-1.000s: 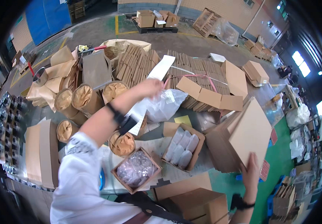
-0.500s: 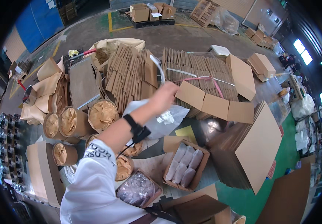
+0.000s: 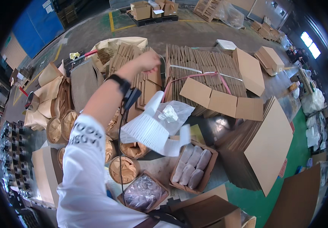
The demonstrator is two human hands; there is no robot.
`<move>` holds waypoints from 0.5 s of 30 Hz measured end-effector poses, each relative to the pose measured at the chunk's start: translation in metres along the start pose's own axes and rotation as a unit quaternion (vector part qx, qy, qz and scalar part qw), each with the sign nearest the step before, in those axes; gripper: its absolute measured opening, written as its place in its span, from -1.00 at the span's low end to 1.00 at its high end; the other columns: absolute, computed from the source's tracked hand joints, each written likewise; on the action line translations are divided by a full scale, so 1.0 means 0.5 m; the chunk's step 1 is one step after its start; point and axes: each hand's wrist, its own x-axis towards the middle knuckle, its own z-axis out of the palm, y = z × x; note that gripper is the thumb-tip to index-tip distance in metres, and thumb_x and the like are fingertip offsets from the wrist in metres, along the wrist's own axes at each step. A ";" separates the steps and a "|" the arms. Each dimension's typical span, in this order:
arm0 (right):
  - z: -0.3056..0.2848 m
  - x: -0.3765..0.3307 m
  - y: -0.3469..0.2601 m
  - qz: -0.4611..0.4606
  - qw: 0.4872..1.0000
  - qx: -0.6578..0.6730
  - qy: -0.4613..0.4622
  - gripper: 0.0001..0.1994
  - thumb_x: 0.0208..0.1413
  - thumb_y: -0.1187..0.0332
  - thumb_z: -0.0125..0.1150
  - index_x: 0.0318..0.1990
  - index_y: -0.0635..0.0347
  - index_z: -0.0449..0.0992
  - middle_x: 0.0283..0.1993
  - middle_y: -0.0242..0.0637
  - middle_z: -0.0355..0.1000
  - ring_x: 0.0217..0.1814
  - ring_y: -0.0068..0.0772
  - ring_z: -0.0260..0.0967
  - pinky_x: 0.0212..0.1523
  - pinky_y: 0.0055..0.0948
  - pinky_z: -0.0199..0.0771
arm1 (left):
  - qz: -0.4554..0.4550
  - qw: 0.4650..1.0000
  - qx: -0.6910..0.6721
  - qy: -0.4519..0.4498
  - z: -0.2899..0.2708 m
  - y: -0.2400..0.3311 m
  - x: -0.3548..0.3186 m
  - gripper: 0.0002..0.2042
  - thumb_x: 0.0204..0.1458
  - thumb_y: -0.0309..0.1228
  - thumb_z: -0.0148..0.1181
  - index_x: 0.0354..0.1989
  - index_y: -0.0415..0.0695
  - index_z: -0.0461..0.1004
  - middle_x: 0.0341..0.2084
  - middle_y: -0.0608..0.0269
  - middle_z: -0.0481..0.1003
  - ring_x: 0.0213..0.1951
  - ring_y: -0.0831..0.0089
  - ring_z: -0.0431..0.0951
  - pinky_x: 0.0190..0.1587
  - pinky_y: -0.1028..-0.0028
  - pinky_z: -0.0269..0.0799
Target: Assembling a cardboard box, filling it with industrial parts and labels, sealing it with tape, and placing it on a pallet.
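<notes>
Left hand [image 3: 148, 62] curls in, fingers drawn together, in front of the folded cardboard stack [image 3: 123, 55]; whether they pinch an edge, you can't tell from here. Below them comes the white strip [image 3: 145, 133], looping loosely above the paper-lined tubs [image 3: 124, 170], just left of and partly over the clear plastic bag [image 3: 182, 114]. Its broad middle runs left to right, dipping slightly rightward; one narrow end points up toward the hand, the other curls upward near the open box of wrapped pieces [image 3: 209, 170]. So the long axis bends rather than running straight! Good handling, I'd say, means a light fingertip hold near one end, slow movement, and the curls kept clear of the bag. Right hand: out of view.
</notes>
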 end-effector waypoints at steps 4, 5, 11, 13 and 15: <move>-0.070 0.041 0.127 -0.106 0.948 -0.295 -0.060 -0.62 0.28 0.20 -0.07 0.11 0.28 0.29 -0.03 0.25 0.31 -0.06 0.17 0.33 -0.15 -0.04 0.34 | 0.004 0.863 0.505 -0.029 0.082 -0.245 0.168 -0.74 -0.06 -0.49 0.05 -0.20 -0.20 0.58 -0.20 -0.13 0.53 -0.15 0.12 0.58 -0.12 0.32 0.50; -0.070 0.032 0.117 -0.120 0.939 -0.314 -0.068 -0.62 0.29 0.18 -0.10 0.09 0.30 0.31 -0.04 0.24 0.32 -0.08 0.16 0.34 -0.15 -0.05 0.34 | -0.047 0.871 0.489 -0.025 0.111 -0.259 0.182 -0.71 -0.04 -0.46 0.08 -0.11 -0.17 0.55 -0.08 -0.13 0.47 -0.02 0.10 0.50 -0.03 0.29 0.45; -0.047 0.023 0.084 -0.003 0.984 -0.173 -0.028 -0.59 0.31 0.15 -0.16 0.03 0.37 0.34 -0.07 0.20 0.33 -0.14 0.07 0.33 -0.16 -0.08 0.35 | -0.150 0.904 0.388 0.097 0.216 -0.157 0.105 -0.60 0.00 -0.33 0.18 0.02 -0.24 0.46 0.09 -0.03 0.21 0.12 0.10 0.36 0.05 0.23 0.39; -0.033 0.034 0.104 0.021 0.993 -0.118 -0.011 -0.57 0.32 0.13 -0.18 0.03 0.39 0.34 -0.09 0.19 0.34 -0.14 0.03 0.33 -0.16 -0.09 0.35 | -0.132 0.872 0.469 0.051 0.216 -0.160 0.108 -0.48 0.12 -0.10 0.07 0.08 -0.31 0.34 -0.01 -0.02 0.27 0.03 0.06 0.40 0.03 0.21 0.39; -0.054 0.060 0.152 -0.182 0.927 -0.313 -0.094 -0.54 0.31 0.08 -0.16 0.00 0.40 0.37 -0.12 0.18 0.35 -0.13 -0.05 0.32 -0.18 -0.14 0.37 | -0.127 0.874 0.463 0.074 0.214 -0.157 0.115 -0.47 0.11 -0.10 0.10 0.09 -0.31 0.31 -0.01 -0.03 0.25 0.04 0.05 0.38 0.02 0.20 0.40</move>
